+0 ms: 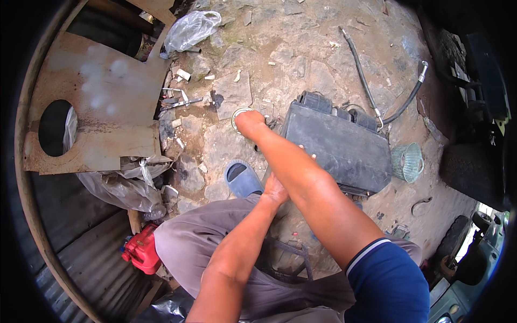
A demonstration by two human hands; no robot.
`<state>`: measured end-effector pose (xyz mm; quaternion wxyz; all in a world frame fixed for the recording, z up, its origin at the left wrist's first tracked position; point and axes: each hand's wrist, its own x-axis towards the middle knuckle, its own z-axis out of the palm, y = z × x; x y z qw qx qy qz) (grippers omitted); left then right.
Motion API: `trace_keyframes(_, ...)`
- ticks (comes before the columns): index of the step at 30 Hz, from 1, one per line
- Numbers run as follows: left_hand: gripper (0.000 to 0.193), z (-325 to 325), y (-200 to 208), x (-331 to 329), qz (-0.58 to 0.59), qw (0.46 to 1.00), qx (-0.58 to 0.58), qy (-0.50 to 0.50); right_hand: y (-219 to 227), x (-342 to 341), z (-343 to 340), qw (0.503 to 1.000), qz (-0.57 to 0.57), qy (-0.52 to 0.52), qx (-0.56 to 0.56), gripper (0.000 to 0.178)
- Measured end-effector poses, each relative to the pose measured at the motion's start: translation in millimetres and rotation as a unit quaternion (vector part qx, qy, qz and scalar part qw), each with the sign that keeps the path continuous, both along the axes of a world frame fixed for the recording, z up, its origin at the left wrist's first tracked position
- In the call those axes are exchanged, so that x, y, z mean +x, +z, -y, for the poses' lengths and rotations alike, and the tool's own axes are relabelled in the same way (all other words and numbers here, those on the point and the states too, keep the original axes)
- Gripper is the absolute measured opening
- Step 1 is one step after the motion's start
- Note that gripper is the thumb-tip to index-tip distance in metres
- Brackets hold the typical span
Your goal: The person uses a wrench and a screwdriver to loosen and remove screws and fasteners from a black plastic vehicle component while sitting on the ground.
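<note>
My right hand [250, 124] reaches forward and down with its fingers bunched over a small round thing with a pale rim [235, 114] on the stone ground. The fingertips are hidden, so what they grip there does not show. Under my right forearm, my left hand [275, 190] is beside a large black box-shaped part [339, 144], with its fingers mostly covered by that forearm. Small skin-coloured tips show past the forearm against the black part. A blue-grey slipper [243, 178] is just left of my left hand.
A black hose with metal ends [360, 65] lies at the far right, and a green mesh basket [407, 162] stands beside the black part. Leftward are a rusty sheet panel with cut-outs [102, 129], plastic bags [192, 31], scattered scraps and a red jerrycan [142, 252].
</note>
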<state>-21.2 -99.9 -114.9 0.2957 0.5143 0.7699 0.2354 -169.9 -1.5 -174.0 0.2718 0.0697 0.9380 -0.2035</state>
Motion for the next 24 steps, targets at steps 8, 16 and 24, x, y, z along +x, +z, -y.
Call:
trace_keyframes(8, 0.063, 8.7, -4.8, 0.3, -0.194, 0.978, -0.008, -0.071, -44.2, -9.5, 12.6, 1.000, -0.017, -0.022, 0.009, 0.022)
trace_keyframes(16, 0.063, 9.5, -18.3, -6.1, -0.255, 0.960, -0.044, -0.105, 71.8, 6.0, -39.6, 0.993, -0.044, -0.074, -0.078, 0.026)
trace_keyframes(24, 0.088, 7.4, -17.5, 2.1, -0.298, 0.952, 0.058, -0.051, 164.5, 273.5, -142.0, 0.865, -0.236, -0.425, -0.124, 0.040)
